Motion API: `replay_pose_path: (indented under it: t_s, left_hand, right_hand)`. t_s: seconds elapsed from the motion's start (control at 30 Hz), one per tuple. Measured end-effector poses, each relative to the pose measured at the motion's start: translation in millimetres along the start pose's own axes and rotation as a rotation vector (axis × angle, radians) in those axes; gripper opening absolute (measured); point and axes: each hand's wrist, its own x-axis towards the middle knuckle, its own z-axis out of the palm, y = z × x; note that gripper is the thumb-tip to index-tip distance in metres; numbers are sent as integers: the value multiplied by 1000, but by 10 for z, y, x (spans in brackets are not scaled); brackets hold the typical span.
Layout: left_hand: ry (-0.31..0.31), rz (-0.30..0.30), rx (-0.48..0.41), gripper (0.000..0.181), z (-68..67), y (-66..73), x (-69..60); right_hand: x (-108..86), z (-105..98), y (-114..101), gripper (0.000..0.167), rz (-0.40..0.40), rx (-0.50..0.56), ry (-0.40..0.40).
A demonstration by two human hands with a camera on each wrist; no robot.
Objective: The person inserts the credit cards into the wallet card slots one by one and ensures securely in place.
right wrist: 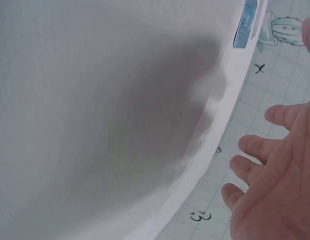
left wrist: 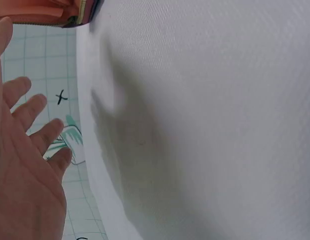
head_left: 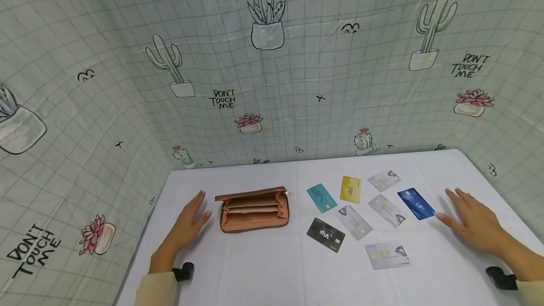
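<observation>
An orange-brown zip wallet [head_left: 255,221] lies unzipped at the left of the table, its inner compartments showing. My left hand [head_left: 187,223] is just left of it, fingers loosely extended and holding nothing. In the left wrist view the palm [left wrist: 27,185] hovers over the white surface, with the wallet's corner [left wrist: 40,12] at the top. At the right, my empty right hand [head_left: 478,221] has its thumb close to a corner of a blue VIP card [head_left: 416,203]. The right wrist view shows that hand [right wrist: 279,185] above the table, fingers spread, the blue card [right wrist: 245,25] beyond.
Right of the wallet lie a teal card [head_left: 321,198], a yellow card [head_left: 350,189], a black card [head_left: 326,234] and several silver-grey cards [head_left: 387,255]. A white cloth covers the table [head_left: 263,268]. Grid-patterned curtain [head_left: 297,74] with cactus drawings stands behind and at both sides.
</observation>
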Motion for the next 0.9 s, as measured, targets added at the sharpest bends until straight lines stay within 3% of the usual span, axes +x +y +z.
replay_pose_path:
  t_s: [0.3,0.43,0.7,0.9]
  left_hand:
    - [31,-51,-169,38,1,51,7]
    - [26,-29,-256,26,-4,88,-2]
    - [-5,78,-352,40,17,115,5]
    - [-38,100,-397,45,51,81,7]
  right_hand:
    - [11,-23,-146,73,-12,40,-7]
    - [15,-24,-197,71,15,77,-43]
    - [50,20,-252,60,-34,119,10]
    - [88,43,-294,63,-23,137,-25]
